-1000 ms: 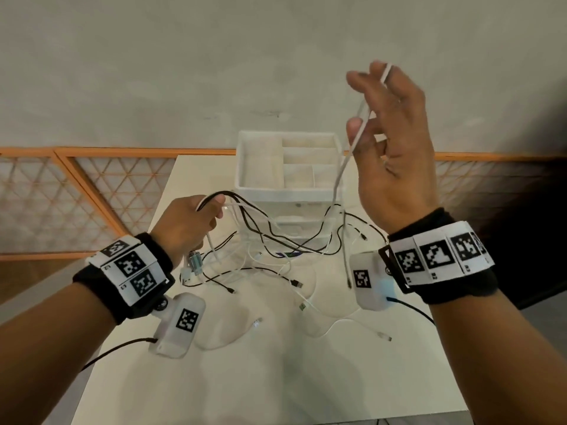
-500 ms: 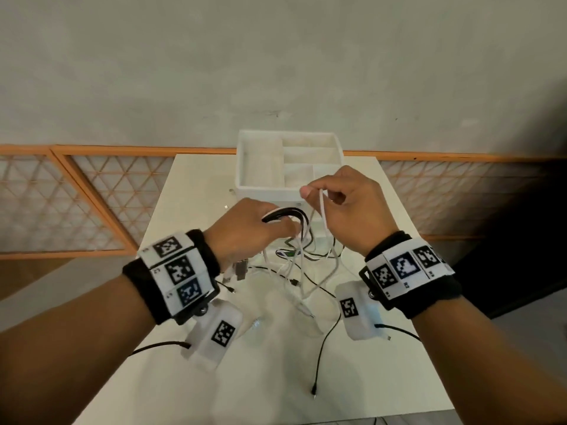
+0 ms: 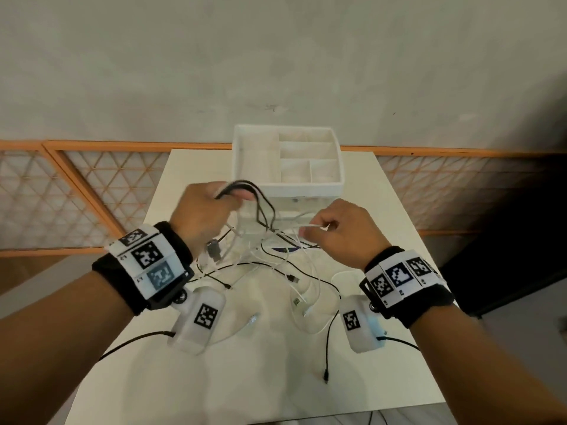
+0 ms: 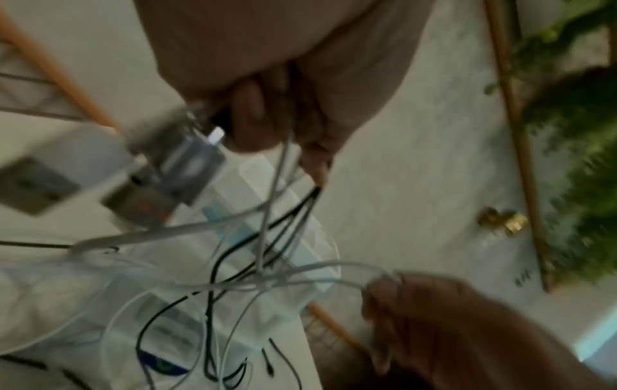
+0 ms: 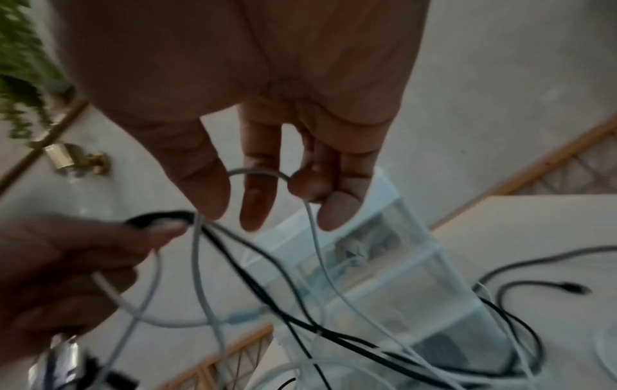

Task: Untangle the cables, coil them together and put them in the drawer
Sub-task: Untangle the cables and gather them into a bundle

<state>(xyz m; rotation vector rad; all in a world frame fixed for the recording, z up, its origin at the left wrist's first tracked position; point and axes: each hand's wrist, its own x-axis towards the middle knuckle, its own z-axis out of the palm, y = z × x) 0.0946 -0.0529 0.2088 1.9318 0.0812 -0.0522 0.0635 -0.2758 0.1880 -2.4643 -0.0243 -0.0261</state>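
Note:
A tangle of black and white cables (image 3: 276, 265) lies on the white table (image 3: 190, 378) in front of the white drawer unit (image 3: 306, 190). My left hand (image 3: 236, 194) is raised and grips a bunch of black and white cable loops (image 3: 245, 187); in the left wrist view a blurred metal plug (image 4: 187, 169) dangles beside its fingers (image 4: 250, 113). My right hand (image 3: 310, 230), lower and to the right, pinches a white cable (image 5: 257, 172) between thumb and fingers (image 5: 260, 190). Cables stretch between both hands and down to the table.
The drawer unit's top tray has several open compartments and stands at the table's far middle. A loose black cable end (image 3: 325, 375) lies near the table's front right. An orange lattice railing (image 3: 76, 191) runs behind the table, and a grey wall rises beyond it.
My right hand came down from high above the table with the white cable, met the left hand, and has now drawn apart to the right. The left hand rose with its bundle.

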